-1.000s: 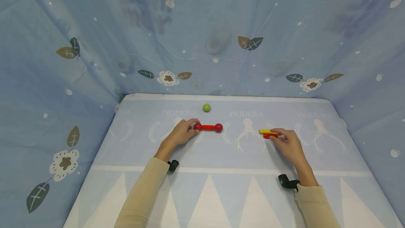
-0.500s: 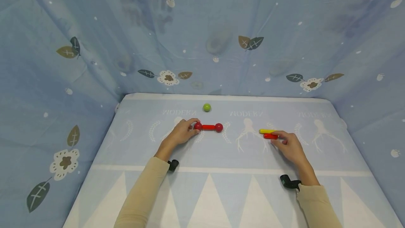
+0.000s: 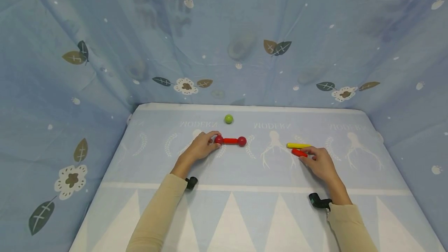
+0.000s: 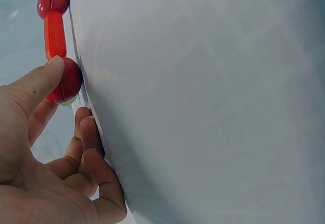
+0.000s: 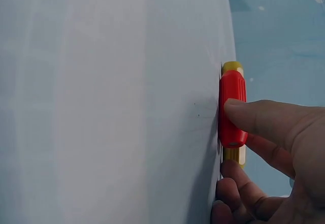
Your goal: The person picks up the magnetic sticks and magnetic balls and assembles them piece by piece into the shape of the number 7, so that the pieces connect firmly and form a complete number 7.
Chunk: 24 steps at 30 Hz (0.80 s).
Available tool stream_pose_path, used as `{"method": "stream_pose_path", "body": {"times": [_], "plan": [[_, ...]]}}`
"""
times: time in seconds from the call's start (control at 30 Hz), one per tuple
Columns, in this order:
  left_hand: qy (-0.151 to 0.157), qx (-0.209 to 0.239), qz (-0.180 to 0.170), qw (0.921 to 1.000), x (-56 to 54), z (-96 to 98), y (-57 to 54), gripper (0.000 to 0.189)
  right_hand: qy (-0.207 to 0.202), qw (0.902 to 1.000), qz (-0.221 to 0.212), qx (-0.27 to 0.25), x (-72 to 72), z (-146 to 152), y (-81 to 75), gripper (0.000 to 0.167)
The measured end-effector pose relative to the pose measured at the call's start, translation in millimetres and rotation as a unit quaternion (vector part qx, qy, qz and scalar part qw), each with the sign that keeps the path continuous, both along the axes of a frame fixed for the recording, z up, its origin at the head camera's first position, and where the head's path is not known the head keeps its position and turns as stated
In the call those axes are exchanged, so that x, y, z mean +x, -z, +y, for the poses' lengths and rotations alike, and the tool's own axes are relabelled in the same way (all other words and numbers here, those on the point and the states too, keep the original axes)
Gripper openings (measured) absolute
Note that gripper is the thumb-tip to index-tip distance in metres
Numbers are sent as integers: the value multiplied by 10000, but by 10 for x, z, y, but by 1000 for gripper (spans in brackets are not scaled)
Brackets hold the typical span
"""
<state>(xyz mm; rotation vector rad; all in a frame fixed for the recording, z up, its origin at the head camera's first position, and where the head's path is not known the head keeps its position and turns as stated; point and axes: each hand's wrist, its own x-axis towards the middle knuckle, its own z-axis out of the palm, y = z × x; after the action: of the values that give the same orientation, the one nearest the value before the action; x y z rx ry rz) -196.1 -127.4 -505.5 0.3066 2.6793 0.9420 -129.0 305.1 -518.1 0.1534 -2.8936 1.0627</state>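
A toy dumbbell shape, made of a red rod (image 3: 230,141) with a dark red ball on each end, lies on the table. My left hand (image 3: 202,146) pinches its left ball (image 4: 70,79) between thumb and forefinger, the other fingers loosely curled beside it. Over on the right, my right hand (image 3: 320,162) pinches a short red rod (image 3: 299,153) with thumb and forefinger. The right wrist view shows the thumb on this grooved red rod (image 5: 233,87). Just behind it lies a longer yellow rod (image 3: 297,145), partly hidden by the red one in that view.
A green ball (image 3: 228,119) sits near the back edge of the table, behind the dumbbell shape. Patterned blue cloth (image 3: 241,49) hangs behind and at both sides. The table cover (image 3: 245,170) is pale blue and white.
The right hand has eased its hold and regripped the short red rod, which has turned slightly and come away from the yellow rod toward me. The left hand and dumbbell shape have stayed put.
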Motion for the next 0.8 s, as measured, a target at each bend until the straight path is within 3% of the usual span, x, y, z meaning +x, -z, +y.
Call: {"method": "stream_pose_path", "body": {"times": [0.43, 0.8], "plan": [[8, -24, -1, 10000, 3, 3, -12, 43, 39, 10000, 14, -45, 3, -19, -14, 23], [-51, -54, -40, 10000, 13, 12, -28, 43, -314, 9990, 143, -269, 17, -293, -147, 26]]}}
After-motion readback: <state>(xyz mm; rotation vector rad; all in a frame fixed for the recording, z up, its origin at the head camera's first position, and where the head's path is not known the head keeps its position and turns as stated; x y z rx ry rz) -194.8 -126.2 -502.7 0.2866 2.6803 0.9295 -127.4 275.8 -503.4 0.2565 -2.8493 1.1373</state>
